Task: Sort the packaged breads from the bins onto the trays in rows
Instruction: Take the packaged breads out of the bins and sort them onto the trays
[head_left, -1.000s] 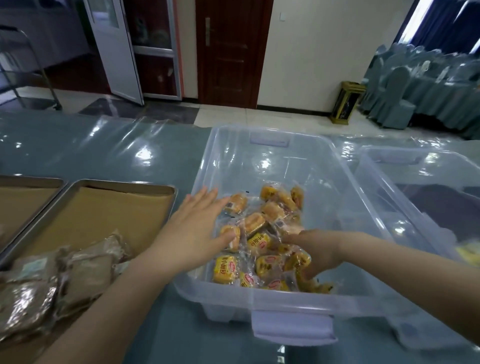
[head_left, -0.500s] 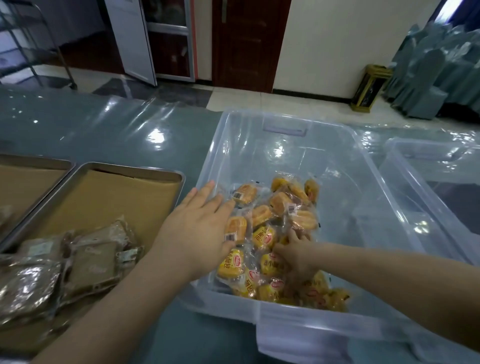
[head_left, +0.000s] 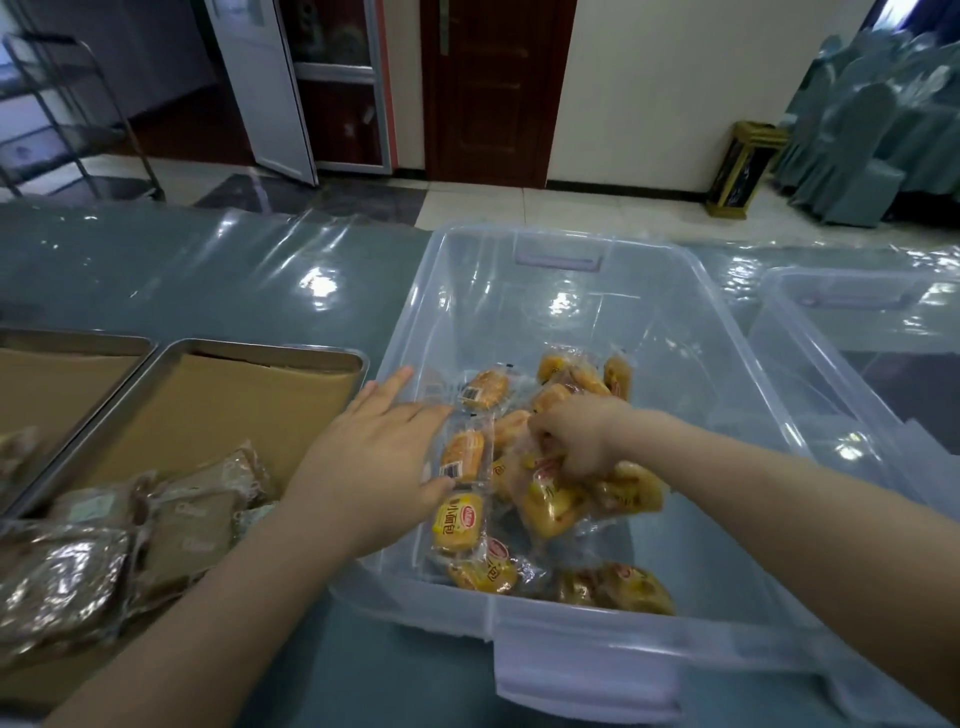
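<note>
The right hand (head_left: 576, 441) reaches into the clear bin (head_left: 675, 322), fingers curled tight round a bunch of yellow bread packets (head_left: 545, 501) at the heap's middle. The left hand (head_left: 374, 467) lies flat, fingers straight and slightly apart, touching a single packet (head_left: 462, 456). Its long axis runs away from the person, barcode end nearest. The bin's far half is open floor. The tray (head_left: 260, 351), just left on the table (head_left: 208, 270), shows bare paper at its far end.
</note>
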